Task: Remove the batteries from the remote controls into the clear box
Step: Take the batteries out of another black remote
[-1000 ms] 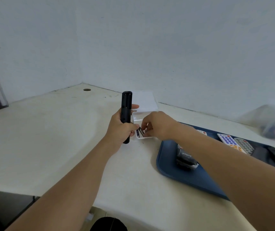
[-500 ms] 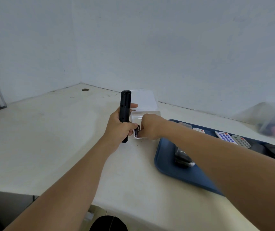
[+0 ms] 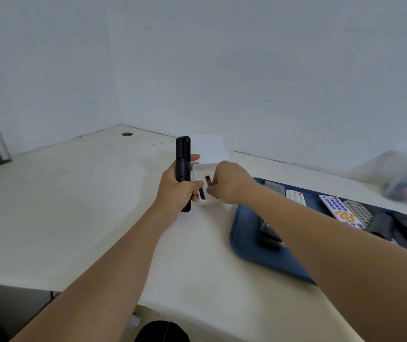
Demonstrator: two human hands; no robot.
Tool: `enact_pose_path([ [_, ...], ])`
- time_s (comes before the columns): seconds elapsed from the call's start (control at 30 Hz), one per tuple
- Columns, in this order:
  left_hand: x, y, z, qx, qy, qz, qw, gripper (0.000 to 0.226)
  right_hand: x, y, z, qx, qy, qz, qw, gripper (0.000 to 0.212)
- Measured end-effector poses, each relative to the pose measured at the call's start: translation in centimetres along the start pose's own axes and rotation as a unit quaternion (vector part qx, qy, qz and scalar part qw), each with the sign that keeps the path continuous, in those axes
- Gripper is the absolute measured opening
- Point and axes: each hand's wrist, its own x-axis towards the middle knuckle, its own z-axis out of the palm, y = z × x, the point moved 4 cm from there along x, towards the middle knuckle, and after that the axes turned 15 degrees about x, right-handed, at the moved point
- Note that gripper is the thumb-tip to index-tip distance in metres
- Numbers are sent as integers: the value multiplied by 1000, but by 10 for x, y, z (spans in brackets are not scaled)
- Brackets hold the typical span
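My left hand grips a slim black remote upright, just left of the small clear box on the white table. My right hand hovers over the box with its fingers curled, pinching a dark battery that stands on end at the fingertips. Another battery lies inside the box by my left fingers. The rest of the box's inside is hidden behind my right hand.
A blue tray to the right holds several remotes, among them a white one, a grey one and a black one. The box's white lid lies behind it. A clear tub stands at the far right.
My right hand has shifted slightly back over the box, and a battery now shows upright at its fingertips. The left hand keeps the remote almost still.
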Motion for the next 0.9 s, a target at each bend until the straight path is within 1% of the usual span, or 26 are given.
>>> enact_pose_path([
  [0.03, 2, -3, -1, 2, 5, -7, 1000, 55, 0, 4, -9, 79, 2, 8, 997, 38],
  [0.07, 3, -5, -1, 6, 7, -14, 1000, 51, -1, 9, -17, 181, 3, 20, 983, 33],
  [0.1, 4, -8, -1, 12, 7, -21, 1000, 47, -3, 13, -23, 290, -4, 38, 956, 27],
  [0.13, 6, -10, -1, 20, 7, -29, 999, 43, -6, 18, -27, 392, -19, 61, 918, 24],
  [0.17, 7, -12, -1, 30, 12, -36, 999, 39, -9, 22, -29, 484, -42, 85, 870, 24],
  [0.23, 8, -16, -1, 53, 31, -47, 997, 30, -14, 28, -27, 629, -101, 126, 760, 18],
  [0.3, 8, -18, -2, 76, 57, -57, 994, 23, -20, 32, -23, 722, -147, 151, 659, 16],
  [0.37, 7, -17, -6, 103, 86, -71, 988, 22, -25, 37, -21, 778, -161, 158, 586, 20],
  [0.4, 6, -16, -9, 121, 103, -75, 984, 25, -27, 40, -20, 796, -159, 160, 561, 22],
  [0.47, 2, -11, -14, 143, 140, -67, 977, 29, -30, 45, -19, 817, -147, 163, 533, 21],
  [0.53, -2, 0, -14, 128, 164, -44, 977, 24, -34, 50, -21, 818, -143, 160, 533, 9],
  [0.57, -4, 6, -12, 112, 165, -37, 979, 20, -36, 52, -23, 812, -142, 158, 543, 5],
  [0.63, -5, 23, 1, 76, 134, -33, 988, 18, -44, 61, -34, 786, -131, 159, 582, 10],
  [0.67, -5, 32, 12, 49, 102, -43, 993, 24, -48, 65, -41, 769, -126, 156, 607, 12],
  [0.73, -5, 49, 47, -43, -4, -102, 994, 39, -61, 77, -58, 731, -115, 145, 657, 14],
  [0.8, -12, 63, 93, -134, -133, -172, 967, 49, -77, 93, -75, 683, -99, 131, 712, 15],
  [0.83, -16, 69, 113, -154, -179, -195, 952, 51, -84, 99, -82, 654, -91, 122, 741, 15],
  [0.87, -19, 74, 138, -160, -213, -208, 941, 51, -94, 111, -92, 623, -78, 115, 770, 16],
  [0.9, -21, 76, 153, -160, -230, -216, 935, 50, -100, 118, -97, 590, -66, 109, 798, 16],
])
